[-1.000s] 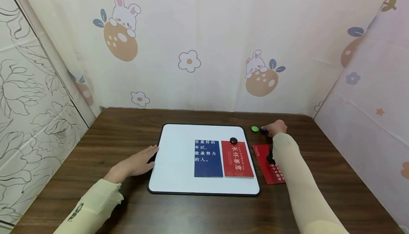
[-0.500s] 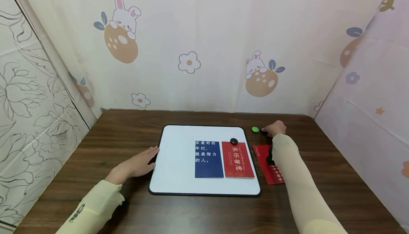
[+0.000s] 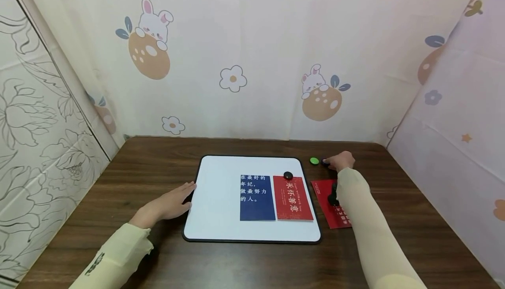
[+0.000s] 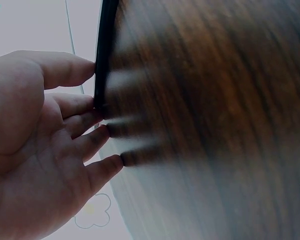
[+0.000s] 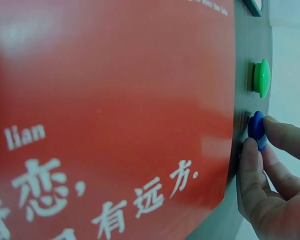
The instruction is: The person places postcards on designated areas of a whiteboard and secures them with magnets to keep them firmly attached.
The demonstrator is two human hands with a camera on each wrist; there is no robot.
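Two bare hands on a dark wood table, clock read from the whiteboard's centre in the head view. Right hand at 2 o'clock: thumb and fingertips pinch a small blue disc; whether it clears the tabletop, cannot tell. Green disc just beside it, on its 9 o'clock side, resting on the wood. Left hand at 9 o'clock: fingers extended and slightly spread, gripping nothing, tips against the black frame of the whiteboard; left wrist view shows the thumb tip meeting that rim.

On the board: navy card near centre, white characters; red card on its 3 o'clock side, narrow gap between. Black disc sits on the red card's 12 o'clock edge. Second red card lies off the board at 3 o'clock, slightly rotated, partly hidden by the right sleeve. Rabbit-print curtain at 12 o'clock.
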